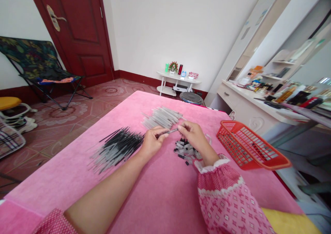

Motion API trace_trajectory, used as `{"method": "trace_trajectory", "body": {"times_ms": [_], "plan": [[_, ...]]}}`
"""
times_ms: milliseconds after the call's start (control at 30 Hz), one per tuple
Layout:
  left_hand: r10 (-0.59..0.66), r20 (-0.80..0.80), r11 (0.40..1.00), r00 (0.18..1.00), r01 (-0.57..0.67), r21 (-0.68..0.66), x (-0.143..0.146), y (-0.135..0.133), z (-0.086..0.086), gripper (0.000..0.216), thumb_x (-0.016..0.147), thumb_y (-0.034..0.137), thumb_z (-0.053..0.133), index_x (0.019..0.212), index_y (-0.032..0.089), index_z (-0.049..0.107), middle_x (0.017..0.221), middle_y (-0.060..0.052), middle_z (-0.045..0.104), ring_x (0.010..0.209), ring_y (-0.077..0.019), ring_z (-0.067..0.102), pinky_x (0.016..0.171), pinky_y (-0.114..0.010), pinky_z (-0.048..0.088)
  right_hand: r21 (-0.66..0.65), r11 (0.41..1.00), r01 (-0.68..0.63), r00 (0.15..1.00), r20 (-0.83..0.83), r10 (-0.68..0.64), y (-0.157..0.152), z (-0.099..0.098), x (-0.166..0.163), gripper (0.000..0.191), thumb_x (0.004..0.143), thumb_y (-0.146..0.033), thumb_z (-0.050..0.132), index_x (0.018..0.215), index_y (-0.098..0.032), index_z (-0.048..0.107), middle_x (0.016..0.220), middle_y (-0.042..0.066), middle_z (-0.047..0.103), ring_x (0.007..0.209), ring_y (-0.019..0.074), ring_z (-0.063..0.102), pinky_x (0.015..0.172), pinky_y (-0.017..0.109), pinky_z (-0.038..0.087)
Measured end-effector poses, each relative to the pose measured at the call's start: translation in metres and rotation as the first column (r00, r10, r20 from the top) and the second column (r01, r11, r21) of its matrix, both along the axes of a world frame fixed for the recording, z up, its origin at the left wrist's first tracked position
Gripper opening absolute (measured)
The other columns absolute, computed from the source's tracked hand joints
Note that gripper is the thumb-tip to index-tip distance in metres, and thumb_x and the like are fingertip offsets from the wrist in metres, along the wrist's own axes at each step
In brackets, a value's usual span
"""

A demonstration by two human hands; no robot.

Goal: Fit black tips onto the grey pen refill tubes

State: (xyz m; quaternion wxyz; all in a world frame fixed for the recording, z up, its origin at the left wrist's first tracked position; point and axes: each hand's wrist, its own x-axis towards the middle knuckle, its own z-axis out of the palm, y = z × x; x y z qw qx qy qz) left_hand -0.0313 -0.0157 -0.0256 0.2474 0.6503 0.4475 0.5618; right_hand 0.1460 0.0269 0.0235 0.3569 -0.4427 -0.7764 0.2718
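Note:
Between my hands runs a thin, greyish pen point(171, 131), roughly level above the pink table cover. My left hand point(152, 143) pinches its left end, and the fingertips of my right hand point(191, 133) close on its right end. Left of my left hand lies a heap of pen refills point(121, 142), black at one end and pale at the other. Clear pen barrels point(164, 116) are piled just beyond my hands. Under and beside my right hand is a pile of small black and clear pen caps point(184, 149), partly hidden by the wrist.
An orange-red plastic basket point(250, 144) stands at the table's right edge. The pink table cover point(155, 196) spreads beneath everything. A cluttered dressing table point(258, 99) is at the right, a folding chair point(38, 65) at the left, a low white stand point(178, 77) behind.

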Motion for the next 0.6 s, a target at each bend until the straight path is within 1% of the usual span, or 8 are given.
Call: {"method": "trace_trajectory", "body": {"times_ms": [67,100,200,267,333,400,533,600], "plan": [[-0.01,-0.005,1.0,1.0,0.01,0.008,0.0004,-0.0003,0.0001,0.018,0.08,0.02,0.056,0.089,0.017,0.071,0.076,-0.005,0.063,0.074,-0.016,0.057,0.069,-0.027,0.044,-0.052,0.998,0.024,1.0,0.003,-0.024,0.0001,0.0,-0.0003,0.045,0.083,-0.05,0.044,0.053,-0.018,0.054,0.045,0.0,0.052,0.045,0.0127,0.047,0.047,0.023,0.03],[-0.01,-0.003,1.0,1.0,0.011,0.012,0.0006,-0.0004,0.0002,0.018,0.08,0.02,0.056,0.089,0.016,0.071,0.076,-0.005,0.063,0.074,-0.016,0.057,0.069,-0.027,0.044,-0.075,0.997,0.026,1.0,-0.006,-0.026,0.0002,0.0001,-0.0004,0.046,0.084,-0.05,0.043,0.053,-0.018,0.054,0.044,0.0,0.051,0.044,0.0125,0.046,0.046,0.023,0.03],[-0.009,-0.005,1.0,1.0,0.009,0.017,0.0012,-0.001,0.0007,0.017,0.079,0.019,0.056,0.089,0.016,0.071,0.076,-0.005,0.063,0.074,-0.0162,0.057,0.068,-0.028,0.044,-0.073,0.997,-0.008,0.999,-0.053,0.004,-0.0001,0.0011,-0.0006,0.031,0.079,-0.046,0.054,0.067,-0.019,0.059,0.049,-0.001,0.056,0.045,0.0123,0.047,0.047,0.023,0.031],[-0.019,-0.021,1.0,1.0,0.019,0.014,0.0018,-0.0016,0.0013,0.017,0.079,0.019,0.057,0.089,0.016,0.071,0.076,-0.005,0.063,0.074,-0.0164,0.058,0.068,-0.028,0.044,-0.056,0.998,-0.012,0.999,-0.048,0.01,-0.0005,0.0018,-0.0006,0.028,0.078,-0.045,0.055,0.068,-0.019,0.058,0.049,-0.002,0.056,0.045,0.012,0.047,0.047,0.022,0.031],[-0.028,-0.033,0.999,0.999,0.029,0.015,0.0023,-0.002,0.0016,0.018,0.079,0.019,0.057,0.09,0.016,0.071,0.078,-0.006,0.064,0.075,-0.0166,0.058,0.069,-0.028,0.044,-0.058,0.998,0.02,1.0,-0.019,-0.021,-0.0009,0.0021,-0.0002,0.038,0.082,-0.048,0.048,0.058,-0.019,0.053,0.045,-0.001,0.052,0.043,0.0115,0.045,0.045,0.023,0.03],[-0.029,-0.034,0.999,0.999,0.029,0.02,0.0024,-0.0017,0.0013,0.018,0.079,0.019,0.057,0.091,0.016,0.07,0.079,-0.006,0.064,0.076,-0.0166,0.058,0.07,-0.028,0.044,-0.06,0.997,0.041,0.999,0.003,-0.04,-0.0011,0.0025,0.0006,0.045,0.084,-0.051,0.042,0.054,-0.019,0.05,0.043,-0.001,0.051,0.041,0.0113,0.044,0.045,0.023,0.029],[-0.008,-0.014,1.0,1.0,0.009,0.022,0.0013,0.0,-0.0012,0.017,0.079,0.018,0.056,0.089,0.015,0.07,0.078,-0.006,0.063,0.076,-0.0167,0.057,0.07,-0.028,0.044,-0.044,0.999,-0.024,1.0,0.013,0.025,-0.0014,0.004,0.0016,0.031,0.08,-0.044,0.052,0.065,-0.018,0.057,0.047,-0.002,0.054,0.044,0.0107,0.047,0.047,0.022,0.032],[0.002,-0.008,1.0,1.0,-0.001,0.025,0.0006,0.0004,-0.002,0.017,0.079,0.018,0.057,0.088,0.015,0.07,0.078,-0.006,0.063,0.075,-0.0166,0.057,0.069,-0.028,0.044,-0.057,0.997,-0.043,0.999,0.022,0.044,-0.0018,0.0045,0.0009,0.028,0.078,-0.039,0.054,0.061,-0.017,0.055,0.046,-0.003,0.053,0.044,0.0098,0.046,0.046,0.021,0.032]]}}
